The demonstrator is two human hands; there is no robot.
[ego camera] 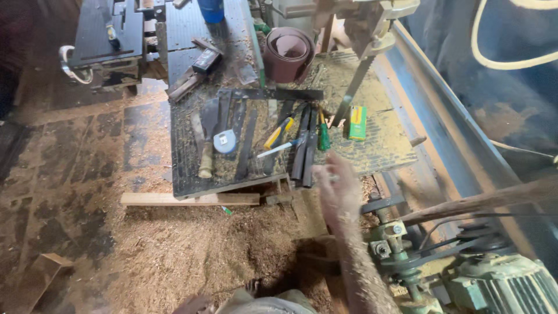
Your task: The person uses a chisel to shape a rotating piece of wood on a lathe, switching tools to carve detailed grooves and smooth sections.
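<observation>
Head view, workshop bench, listed left to right. Wood strip (190, 199) lay on the sawdust floor below the bench edge. Dark bench top (186, 168) carried a wooden-handled scraper (206, 139), a round tape measure (225, 141), flat dark bars (247, 145), a yellow-handled tool (278, 133) and a pair of long dark chisels (306, 148). The chisels lay side by side, long axis running near to far, handles toward the person, tips pointing away and slightly right. A green-handled screwdriver (323, 136) and a green and yellow box (357, 122) followed. Right hand (337, 189) reached in at the near bench edge, just beside the chisel handles; motion blur hid whether the fingers were spread or curled. Left hand not seen. Motor and belt (465, 250) sat close under the right forearm. Risk, judged: a sleeve or arm could catch the belt, and sawdust could make a handle slip.
</observation>
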